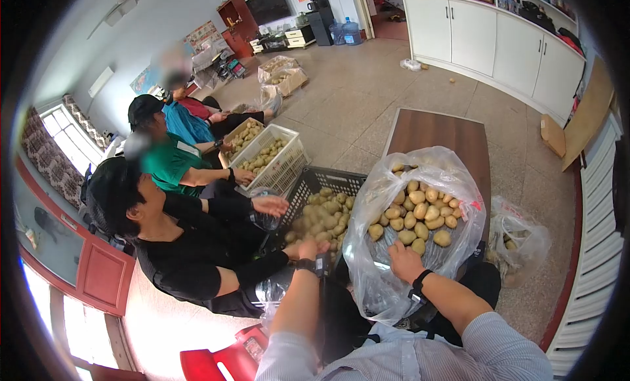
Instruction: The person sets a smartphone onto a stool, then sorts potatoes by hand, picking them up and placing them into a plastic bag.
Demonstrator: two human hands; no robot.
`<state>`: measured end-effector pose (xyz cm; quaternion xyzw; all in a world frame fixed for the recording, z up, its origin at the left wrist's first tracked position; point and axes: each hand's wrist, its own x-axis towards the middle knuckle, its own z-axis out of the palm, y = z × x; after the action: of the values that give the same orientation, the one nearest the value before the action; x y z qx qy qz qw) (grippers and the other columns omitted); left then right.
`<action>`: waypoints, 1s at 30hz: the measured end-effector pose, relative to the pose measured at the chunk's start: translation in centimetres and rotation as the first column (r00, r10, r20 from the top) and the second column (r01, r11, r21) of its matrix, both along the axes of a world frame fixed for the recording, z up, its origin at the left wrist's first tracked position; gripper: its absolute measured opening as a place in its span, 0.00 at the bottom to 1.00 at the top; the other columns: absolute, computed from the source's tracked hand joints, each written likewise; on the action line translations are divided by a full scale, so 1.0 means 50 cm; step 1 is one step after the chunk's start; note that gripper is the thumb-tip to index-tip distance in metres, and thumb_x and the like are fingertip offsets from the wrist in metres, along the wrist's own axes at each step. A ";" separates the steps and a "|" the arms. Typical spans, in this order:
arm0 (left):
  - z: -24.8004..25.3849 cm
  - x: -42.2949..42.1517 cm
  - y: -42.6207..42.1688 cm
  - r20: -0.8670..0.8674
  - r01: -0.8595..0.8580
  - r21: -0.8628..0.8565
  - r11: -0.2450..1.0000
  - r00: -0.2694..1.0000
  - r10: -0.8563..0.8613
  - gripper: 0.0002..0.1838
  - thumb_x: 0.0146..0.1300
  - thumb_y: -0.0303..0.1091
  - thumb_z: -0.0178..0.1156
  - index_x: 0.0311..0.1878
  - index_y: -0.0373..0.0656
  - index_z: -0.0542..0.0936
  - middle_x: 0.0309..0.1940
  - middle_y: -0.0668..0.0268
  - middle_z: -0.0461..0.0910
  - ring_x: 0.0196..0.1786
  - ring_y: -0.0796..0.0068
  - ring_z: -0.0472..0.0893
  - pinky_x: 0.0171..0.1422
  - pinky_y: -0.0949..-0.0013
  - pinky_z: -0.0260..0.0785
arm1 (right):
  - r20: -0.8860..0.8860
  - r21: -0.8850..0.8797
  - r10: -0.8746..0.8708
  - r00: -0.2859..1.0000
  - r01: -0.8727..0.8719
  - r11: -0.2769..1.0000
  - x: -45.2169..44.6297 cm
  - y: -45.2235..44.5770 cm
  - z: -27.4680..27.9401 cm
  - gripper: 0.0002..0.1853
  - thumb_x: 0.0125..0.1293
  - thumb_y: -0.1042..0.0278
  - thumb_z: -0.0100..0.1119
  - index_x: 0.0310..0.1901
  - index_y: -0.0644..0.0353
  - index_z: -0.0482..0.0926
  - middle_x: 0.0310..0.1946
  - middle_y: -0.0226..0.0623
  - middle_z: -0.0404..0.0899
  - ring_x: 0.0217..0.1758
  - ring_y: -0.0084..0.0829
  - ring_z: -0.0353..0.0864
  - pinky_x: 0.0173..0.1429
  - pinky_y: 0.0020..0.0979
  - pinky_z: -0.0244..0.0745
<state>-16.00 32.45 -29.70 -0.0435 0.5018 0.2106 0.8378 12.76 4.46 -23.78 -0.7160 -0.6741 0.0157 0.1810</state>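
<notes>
My right hand (407, 263) reaches into a large clear plastic bag (367, 282) on the right, at the near edge of a pile of potatoes (420, 210). Its fingers point down beside the nearest potatoes and are partly hidden, so their grip is unclear. My left hand (310, 251) is over the near end of a black plastic crate (298, 200), close to a co-worker's hand. Its fingers are blurred and partly covered. Potatoes (325, 213) fill the crate, and those near my left hand look smeared by motion.
A co-worker in black (177, 250) sits at my left, with others beyond. A white crate (295, 154) of potatoes stands past the black one. The plastic bag rests by a brown table (436, 131). Another clear bag (525, 243) lies at right. A red stool (223, 361) is at lower left.
</notes>
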 end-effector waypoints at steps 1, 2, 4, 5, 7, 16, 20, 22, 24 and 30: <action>0.037 0.035 -0.041 -0.093 -0.005 0.168 0.986 0.995 0.021 0.11 0.72 0.38 0.49 0.47 0.43 0.75 0.41 0.61 0.80 0.43 0.56 0.79 0.39 0.51 0.72 | -0.008 -0.015 -0.034 0.999 0.034 0.999 0.002 0.004 -0.016 0.15 0.56 0.71 0.57 0.47 0.56 0.74 0.50 0.47 0.73 0.38 0.49 0.80 0.42 0.46 0.79; 0.069 0.062 -0.070 -0.245 0.024 0.487 0.873 0.963 0.111 0.09 0.72 0.37 0.48 0.46 0.44 0.75 0.36 0.63 0.79 0.39 0.58 0.79 0.35 0.52 0.70 | -0.016 -0.031 -0.066 0.998 0.066 0.997 0.006 0.007 -0.026 0.18 0.54 0.70 0.59 0.48 0.56 0.74 0.54 0.48 0.73 0.39 0.49 0.81 0.43 0.46 0.79; 0.082 0.072 -0.072 -0.100 0.040 0.505 0.862 0.995 0.012 0.08 0.71 0.37 0.47 0.43 0.44 0.73 0.24 0.68 0.70 0.26 0.66 0.71 0.28 0.59 0.63 | -0.027 -0.089 -0.065 0.998 0.062 0.994 0.013 0.010 -0.028 0.18 0.54 0.70 0.59 0.49 0.56 0.74 0.54 0.48 0.73 0.40 0.50 0.81 0.43 0.46 0.79; 0.156 0.098 -0.113 -0.251 0.154 0.549 0.821 0.968 -0.014 0.09 0.71 0.37 0.47 0.44 0.45 0.73 0.22 0.69 0.66 0.22 0.69 0.66 0.26 0.60 0.60 | -0.040 -0.151 -0.062 0.997 0.055 0.987 0.014 0.012 -0.028 0.19 0.55 0.70 0.59 0.50 0.56 0.73 0.55 0.49 0.73 0.41 0.51 0.81 0.44 0.47 0.79; 0.212 0.122 -0.154 -0.392 0.271 0.609 0.746 0.920 -0.014 0.09 0.71 0.39 0.48 0.45 0.45 0.72 0.18 0.71 0.61 0.16 0.73 0.57 0.22 0.64 0.54 | -0.063 -0.177 -0.070 0.996 0.058 0.983 0.014 0.013 -0.016 0.19 0.55 0.71 0.58 0.51 0.56 0.73 0.54 0.48 0.73 0.42 0.51 0.80 0.45 0.47 0.78; 0.261 0.144 -0.181 -0.327 0.300 0.571 0.764 0.937 -0.124 0.10 0.70 0.41 0.51 0.43 0.45 0.72 0.16 0.74 0.58 0.16 0.78 0.59 0.22 0.69 0.55 | -0.534 -0.043 -0.139 0.834 0.137 0.990 0.032 0.030 0.004 0.24 0.57 0.71 0.60 0.57 0.60 0.71 0.50 0.50 0.77 0.52 0.50 0.78 0.56 0.43 0.74; 0.230 0.148 -0.178 -0.302 0.444 0.669 0.596 0.895 -0.329 0.15 0.70 0.48 0.54 0.45 0.45 0.73 0.20 0.72 0.63 0.18 0.77 0.65 0.23 0.70 0.60 | -0.762 -0.057 -0.235 0.603 0.300 0.952 0.032 0.072 0.013 0.27 0.57 0.69 0.64 0.59 0.63 0.71 0.46 0.51 0.80 0.48 0.44 0.82 0.51 0.38 0.76; 0.254 0.160 -0.189 -0.351 0.500 0.621 0.603 0.866 -0.356 0.16 0.70 0.49 0.54 0.47 0.45 0.73 0.25 0.70 0.68 0.20 0.76 0.69 0.24 0.71 0.62 | -0.849 -0.127 -0.231 0.475 0.242 0.962 0.019 0.089 0.069 0.27 0.58 0.69 0.64 0.59 0.64 0.70 0.45 0.48 0.80 0.43 0.38 0.83 0.46 0.34 0.77; 0.264 0.167 -0.193 -0.399 0.554 0.569 0.607 0.832 -0.385 0.18 0.71 0.50 0.54 0.50 0.45 0.73 0.29 0.68 0.73 0.22 0.75 0.73 0.25 0.71 0.64 | -0.914 -0.186 -0.235 0.330 0.173 0.967 -0.010 0.100 0.128 0.27 0.60 0.69 0.64 0.60 0.65 0.69 0.44 0.45 0.80 0.38 0.32 0.84 0.41 0.31 0.78; 0.290 0.187 -0.210 -0.209 0.547 0.551 0.631 0.822 -0.530 0.21 0.72 0.53 0.52 0.54 0.45 0.73 0.43 0.62 0.80 0.30 0.68 0.81 0.27 0.70 0.69 | -0.729 0.111 0.047 0.683 0.051 0.993 -0.068 0.129 0.166 0.23 0.70 0.59 0.57 0.58 0.67 0.70 0.44 0.53 0.81 0.42 0.47 0.84 0.45 0.40 0.77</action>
<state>-6.63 21.97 -15.21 0.3725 0.4124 0.0963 0.8258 9.37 10.93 -15.48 -0.6388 -0.5450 0.2580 0.4778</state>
